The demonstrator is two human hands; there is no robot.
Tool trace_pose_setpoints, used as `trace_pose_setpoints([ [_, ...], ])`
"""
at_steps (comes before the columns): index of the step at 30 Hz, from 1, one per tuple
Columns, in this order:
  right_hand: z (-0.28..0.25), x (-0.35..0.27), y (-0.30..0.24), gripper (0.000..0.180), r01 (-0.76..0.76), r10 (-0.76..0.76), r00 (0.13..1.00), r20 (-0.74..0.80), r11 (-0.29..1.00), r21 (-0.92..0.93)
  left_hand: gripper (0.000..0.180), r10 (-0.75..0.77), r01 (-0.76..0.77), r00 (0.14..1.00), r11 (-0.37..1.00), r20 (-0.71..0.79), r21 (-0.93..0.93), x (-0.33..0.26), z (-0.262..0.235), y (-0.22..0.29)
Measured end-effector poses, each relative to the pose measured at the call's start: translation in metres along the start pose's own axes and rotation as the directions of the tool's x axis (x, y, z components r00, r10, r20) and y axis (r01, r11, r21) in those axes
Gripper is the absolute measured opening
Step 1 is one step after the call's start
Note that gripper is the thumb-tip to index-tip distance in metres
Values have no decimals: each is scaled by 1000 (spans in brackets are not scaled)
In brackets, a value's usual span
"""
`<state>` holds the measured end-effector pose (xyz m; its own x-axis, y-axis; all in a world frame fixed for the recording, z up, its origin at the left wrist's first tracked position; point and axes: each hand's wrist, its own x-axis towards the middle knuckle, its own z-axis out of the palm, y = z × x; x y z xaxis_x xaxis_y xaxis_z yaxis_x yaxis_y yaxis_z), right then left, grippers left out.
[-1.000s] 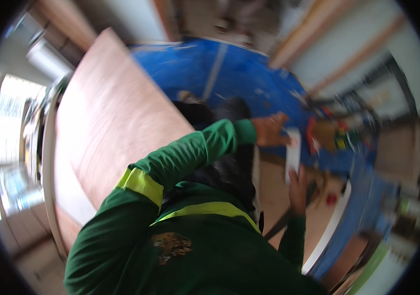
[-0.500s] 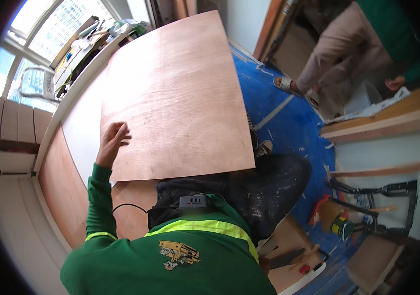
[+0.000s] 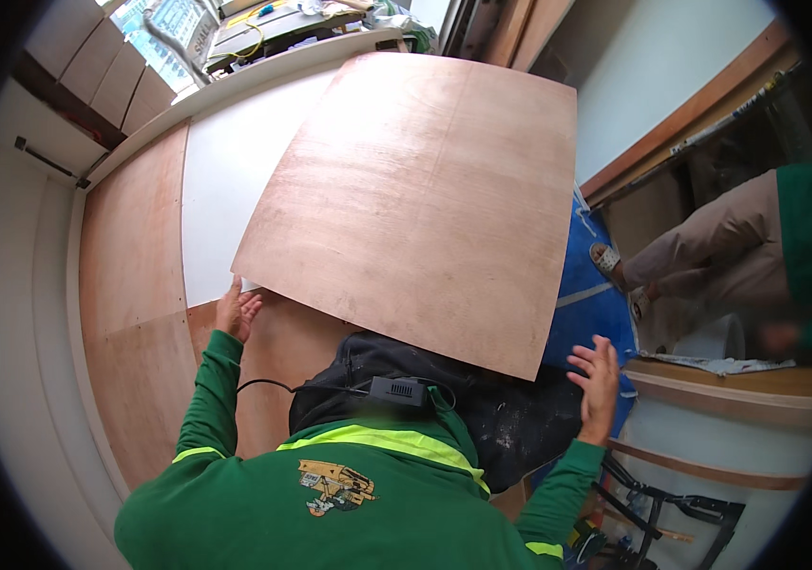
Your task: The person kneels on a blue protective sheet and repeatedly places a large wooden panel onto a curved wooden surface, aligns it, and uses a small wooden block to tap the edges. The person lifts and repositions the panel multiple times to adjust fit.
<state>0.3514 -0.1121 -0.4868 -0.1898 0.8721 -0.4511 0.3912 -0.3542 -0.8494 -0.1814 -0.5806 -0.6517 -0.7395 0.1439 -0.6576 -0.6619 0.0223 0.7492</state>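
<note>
A large sheet of light brown plywood (image 3: 425, 199) lies tilted in front of me, its near edge over my dark trousers (image 3: 482, 418). My left hand (image 3: 238, 309), in a green sleeve, rests with fingers extended against the sheet's near-left corner. My right hand (image 3: 596, 375) is raised with its fingers spread, just off the sheet's near-right corner and not touching it. Neither hand is closed around anything.
Laid plywood panels (image 3: 130, 285) and a white strip (image 3: 225, 180) cover the floor on the left, with a blue tarp (image 3: 596, 294) on the right. Another person (image 3: 729, 252) in beige trousers crouches at right. Near them are a wooden ledge (image 3: 738, 385) and a black metal stand (image 3: 672, 503).
My left hand has slid from the top of the sheet to its near-left corner. My right hand has come into view, open. The view has swung and the other person now shows at right.
</note>
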Motion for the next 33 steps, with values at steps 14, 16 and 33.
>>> trace_pose_setpoints([
  [14, 122, 31, 33, 43, 246, -296, 953, -68, 884, -398, 59, 111, -9, 953, 941, 283, -339, -42, 70, 15],
  [16, 125, 32, 42, 42, 275, -307, 951, -42, 898, -343, 59, 145, -43, 955, 930, 257, -365, -55, 52, 19],
  [33, 176, 14, -15, 45, 467, -393, 875, 283, 841, -273, 66, 365, -274, 928, 809, 79, -519, -152, -23, 1],
])
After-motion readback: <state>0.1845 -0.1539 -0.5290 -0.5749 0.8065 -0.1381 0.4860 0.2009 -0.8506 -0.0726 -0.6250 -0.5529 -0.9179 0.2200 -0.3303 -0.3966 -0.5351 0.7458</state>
